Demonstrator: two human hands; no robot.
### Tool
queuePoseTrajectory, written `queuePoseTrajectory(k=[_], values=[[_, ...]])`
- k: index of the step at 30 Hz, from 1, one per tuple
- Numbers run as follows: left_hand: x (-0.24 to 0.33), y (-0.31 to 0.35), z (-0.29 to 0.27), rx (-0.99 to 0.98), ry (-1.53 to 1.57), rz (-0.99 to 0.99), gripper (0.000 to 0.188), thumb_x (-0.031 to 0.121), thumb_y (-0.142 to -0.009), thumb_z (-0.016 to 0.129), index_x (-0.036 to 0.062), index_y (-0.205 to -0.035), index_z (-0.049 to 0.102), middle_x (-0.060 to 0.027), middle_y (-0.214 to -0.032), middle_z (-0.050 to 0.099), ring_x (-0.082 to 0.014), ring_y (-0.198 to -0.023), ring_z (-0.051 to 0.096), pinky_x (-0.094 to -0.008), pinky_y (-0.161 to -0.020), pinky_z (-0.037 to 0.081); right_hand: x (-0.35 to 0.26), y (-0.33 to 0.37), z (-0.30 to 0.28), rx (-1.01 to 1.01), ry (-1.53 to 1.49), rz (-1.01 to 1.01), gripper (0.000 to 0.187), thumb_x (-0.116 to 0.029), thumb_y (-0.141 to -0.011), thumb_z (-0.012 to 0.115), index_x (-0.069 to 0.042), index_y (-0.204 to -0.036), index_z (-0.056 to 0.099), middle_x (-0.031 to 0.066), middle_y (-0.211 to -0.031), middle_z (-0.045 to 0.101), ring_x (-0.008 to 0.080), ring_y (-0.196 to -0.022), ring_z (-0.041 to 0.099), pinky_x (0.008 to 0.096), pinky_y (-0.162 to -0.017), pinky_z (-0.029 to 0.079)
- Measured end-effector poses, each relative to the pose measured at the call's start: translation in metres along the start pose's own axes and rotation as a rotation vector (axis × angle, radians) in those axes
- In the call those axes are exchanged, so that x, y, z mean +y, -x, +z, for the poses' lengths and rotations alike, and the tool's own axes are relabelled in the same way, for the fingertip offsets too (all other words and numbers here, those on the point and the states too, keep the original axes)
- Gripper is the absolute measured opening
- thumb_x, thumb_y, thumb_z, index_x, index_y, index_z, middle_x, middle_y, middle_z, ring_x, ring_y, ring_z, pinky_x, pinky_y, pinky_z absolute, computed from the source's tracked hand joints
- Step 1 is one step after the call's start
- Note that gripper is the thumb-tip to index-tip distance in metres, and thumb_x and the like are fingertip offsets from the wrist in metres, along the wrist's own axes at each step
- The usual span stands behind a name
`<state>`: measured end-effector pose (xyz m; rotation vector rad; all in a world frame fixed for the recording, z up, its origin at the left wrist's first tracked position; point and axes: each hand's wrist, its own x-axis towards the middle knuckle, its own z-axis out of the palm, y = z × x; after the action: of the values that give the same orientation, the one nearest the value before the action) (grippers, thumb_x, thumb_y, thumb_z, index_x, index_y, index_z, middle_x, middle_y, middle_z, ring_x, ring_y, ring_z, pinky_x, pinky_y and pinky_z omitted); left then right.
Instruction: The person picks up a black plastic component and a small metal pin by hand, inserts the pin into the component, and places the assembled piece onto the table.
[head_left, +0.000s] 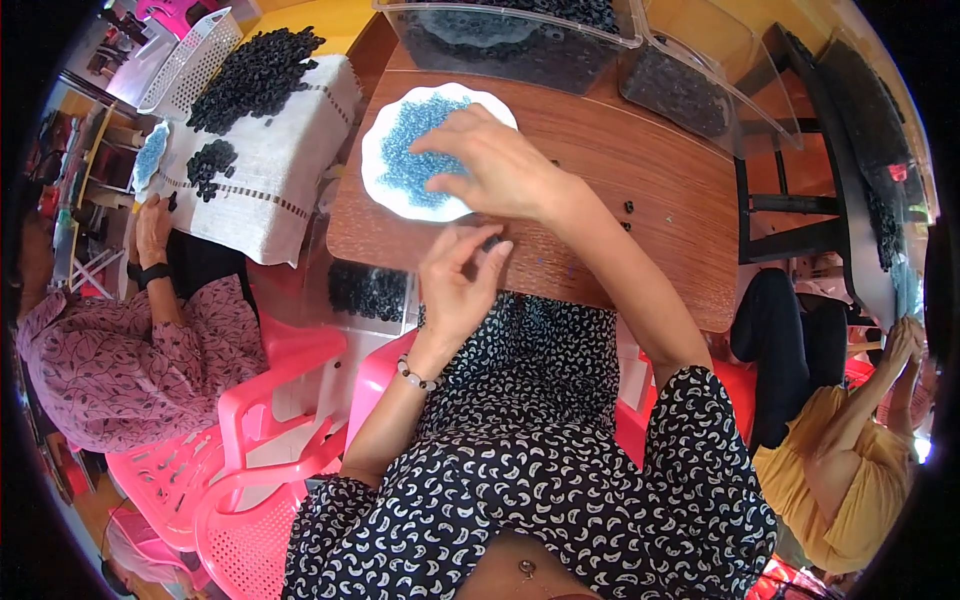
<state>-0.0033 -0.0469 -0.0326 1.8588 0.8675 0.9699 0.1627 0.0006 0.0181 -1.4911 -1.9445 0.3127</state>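
Observation:
A white plate with a scalloped rim [372,178] lies near the left side of the brown wooden table [620,150]. It holds a heap of tiny light-blue pieces [405,165]. Over the plate reaches my right hand [495,165], thumb and forefinger apart at the heap; no piece shows between them. Just below the plate, at the table's near edge, my left hand [460,278] pinches a small black part [490,243] between thumb and fingers. Its exact kind is too small to tell.
Several loose black parts [628,207] lie to the right on the table. Clear plastic bins [510,50] of black parts stand at the far edge. At left, a co-worker [140,350] sits by a cloth-covered table [270,150] with black parts. Another person [840,460] sits at right.

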Motion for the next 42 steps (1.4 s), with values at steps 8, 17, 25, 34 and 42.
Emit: queuePoseTrajectory(k=[8,17,25,34,42], values=[[-0.002,-0.001,0.001,-0.008,-0.033,0.02,0.022,0.012,-0.087,0.078,-0.0001,-0.105,0.074,-0.0085,-0.088,0.068,-0.0143,-0.066,0.06,-0.0271,-0.061,0.048,0.006,-0.019,0.024,-0.068,0.215,-0.135,0.028,-0.02,-0.082,0.076,-0.013,-0.109,0.072,0.0106,-0.102,0.064,0.0312,-0.106,0.056,0.0431,-0.093,0.048],[-0.007,-0.002,-0.001,0.015,0.061,-0.09,0.023,0.012,-0.088,0.077,0.0018,-0.108,0.075,-0.0055,-0.089,0.068,-0.0102,-0.068,0.056,-0.0247,-0.062,0.045,0.019,-0.006,0.001,0.108,0.045,0.024,0.017,-0.015,-0.083,0.074,-0.005,-0.094,0.067,0.0108,-0.087,0.069,0.0299,-0.092,0.065,0.0421,-0.08,0.052],[0.002,-0.007,-0.003,0.035,0.424,-0.235,0.026,0.004,-0.088,0.076,0.0003,-0.114,0.073,-0.0007,-0.098,0.065,-0.0053,-0.078,0.055,-0.0205,-0.071,0.046,0.028,0.004,-0.012,0.15,-0.347,0.176,0.02,-0.018,-0.085,0.078,-0.002,-0.093,0.069,0.0026,-0.082,0.067,0.0107,-0.077,0.062,0.0274,-0.07,0.051],[-0.001,-0.014,-0.01,0.063,0.412,-0.173,0.033,0.001,-0.085,0.078,-0.0005,-0.117,0.073,-0.0029,-0.104,0.065,-0.0075,-0.084,0.058,-0.0211,-0.077,0.048,-0.005,0.03,-0.038,0.118,-0.446,0.261,0.016,-0.014,-0.085,0.078,-0.003,-0.093,0.071,-0.0033,-0.079,0.065,0.0042,-0.071,0.054,0.0226,-0.063,0.044],[0.011,-0.009,-0.008,0.018,0.445,-0.08,0.033,0.001,-0.086,0.077,0.0007,-0.119,0.073,-0.0053,-0.106,0.067,-0.0093,-0.087,0.06,-0.0219,-0.077,0.049,-0.03,0.079,-0.04,0.208,-0.438,0.167,0.012,-0.009,-0.082,0.078,-0.005,-0.091,0.071,0.0043,-0.084,0.07,0.0173,-0.076,0.063,0.0309,-0.066,0.05]])
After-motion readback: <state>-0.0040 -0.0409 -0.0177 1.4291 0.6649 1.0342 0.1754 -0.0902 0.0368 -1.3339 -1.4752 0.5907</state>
